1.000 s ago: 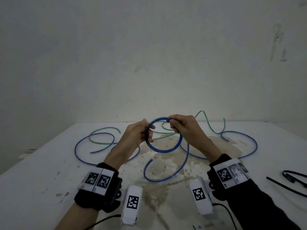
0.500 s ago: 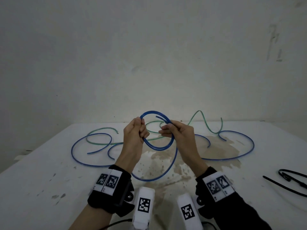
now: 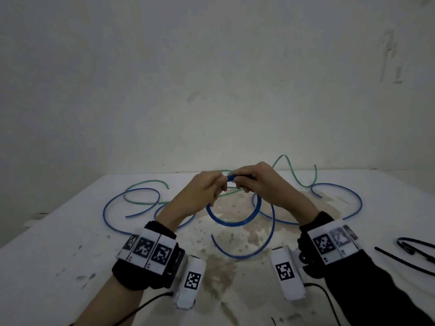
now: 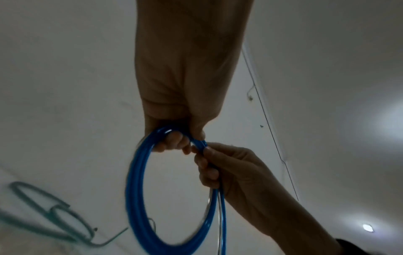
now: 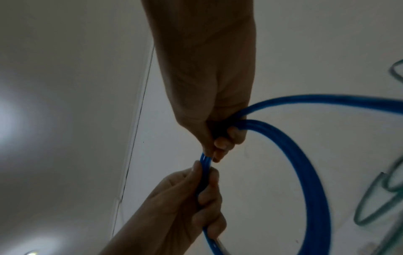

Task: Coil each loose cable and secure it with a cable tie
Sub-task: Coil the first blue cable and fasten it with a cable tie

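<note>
left hand [image 3: 200, 191] | right hand [image 3: 261, 184] — both grips clamp blue cable [image 3: 231, 222] | coil now hangs lower

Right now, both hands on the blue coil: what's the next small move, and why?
Probably draw in another loop: the right hand and left hand pinch the coil at its top, but much blue cable lies loose on the table, so tying seems premature.

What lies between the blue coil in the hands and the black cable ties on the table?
Nothing visible. Both the left hand and right hand grip the blue cable coil; bare table separates it from the black cable ties at right.
</note>
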